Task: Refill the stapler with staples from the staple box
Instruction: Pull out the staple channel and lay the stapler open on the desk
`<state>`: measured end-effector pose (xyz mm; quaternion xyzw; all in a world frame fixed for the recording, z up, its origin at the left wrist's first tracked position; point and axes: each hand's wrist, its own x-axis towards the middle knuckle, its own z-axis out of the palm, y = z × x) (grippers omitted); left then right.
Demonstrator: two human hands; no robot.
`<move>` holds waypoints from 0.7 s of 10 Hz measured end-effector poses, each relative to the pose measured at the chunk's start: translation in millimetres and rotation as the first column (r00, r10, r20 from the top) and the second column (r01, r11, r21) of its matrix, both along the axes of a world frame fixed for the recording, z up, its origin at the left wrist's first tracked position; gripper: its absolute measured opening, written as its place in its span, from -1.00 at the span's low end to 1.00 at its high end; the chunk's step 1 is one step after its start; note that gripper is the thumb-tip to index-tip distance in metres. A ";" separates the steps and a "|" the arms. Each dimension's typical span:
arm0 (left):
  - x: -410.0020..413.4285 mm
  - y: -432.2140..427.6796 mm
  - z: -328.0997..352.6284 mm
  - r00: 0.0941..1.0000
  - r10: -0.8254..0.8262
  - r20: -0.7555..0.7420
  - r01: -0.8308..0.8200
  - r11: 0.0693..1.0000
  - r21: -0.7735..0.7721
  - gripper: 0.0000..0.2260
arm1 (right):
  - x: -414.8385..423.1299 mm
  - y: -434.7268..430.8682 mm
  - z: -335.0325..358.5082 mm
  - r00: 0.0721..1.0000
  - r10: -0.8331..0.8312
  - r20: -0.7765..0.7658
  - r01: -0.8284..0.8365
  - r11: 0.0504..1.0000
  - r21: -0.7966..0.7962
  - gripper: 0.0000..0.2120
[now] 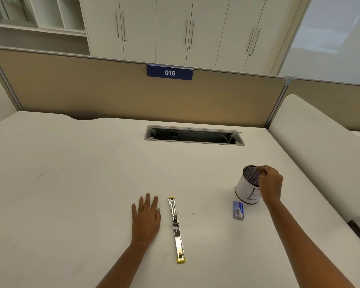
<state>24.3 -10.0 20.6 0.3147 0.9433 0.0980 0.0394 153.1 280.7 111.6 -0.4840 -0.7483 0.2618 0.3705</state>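
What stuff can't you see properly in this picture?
Head view only:
- Inside of the mesh cup: the right hand covers its rim, so whether it pinches anything is unclear.
- Print on the staple box: too small.
- Staples in the opened stapler: glare hides them.
- Under the left hand: palm lies flat.

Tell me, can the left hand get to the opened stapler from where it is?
Probably yes. The left hand lies flat on the desk just beside the stapler, with nothing between them.
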 end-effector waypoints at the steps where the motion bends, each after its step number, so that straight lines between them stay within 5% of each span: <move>1: 1.0 -1.0 1.9 1.000 0.006 0.022 -0.006 1.000 -0.007 -0.56 | -5.4 -22.2 -7.5 0.993 0.088 -0.073 -0.089 0.996 -0.011 -0.73; 3: 1.5 0.3 0.8 0.999 0.030 0.025 -0.031 0.999 0.035 -0.55 | -26.4 -89.0 -49.5 0.917 0.399 0.007 -0.399 0.917 -0.008 -0.77; 5: 0.4 0.4 0.1 1.000 0.025 0.010 -0.026 0.999 0.026 -0.56 | -36.5 -119.5 -81.4 0.644 0.683 0.345 -0.662 0.723 -0.197 -0.69; 6: -0.8 0.1 -0.8 0.999 0.031 0.019 -0.031 0.999 0.020 -0.56 | -37.4 -125.4 -87.5 0.499 0.712 0.494 -0.742 0.645 -0.180 -0.59; 7: -2.0 1.2 -2.1 0.999 0.048 0.017 -0.049 0.998 0.031 -0.55 | -35.5 -129.8 -91.1 0.450 0.653 0.609 -0.767 0.632 -0.111 -0.59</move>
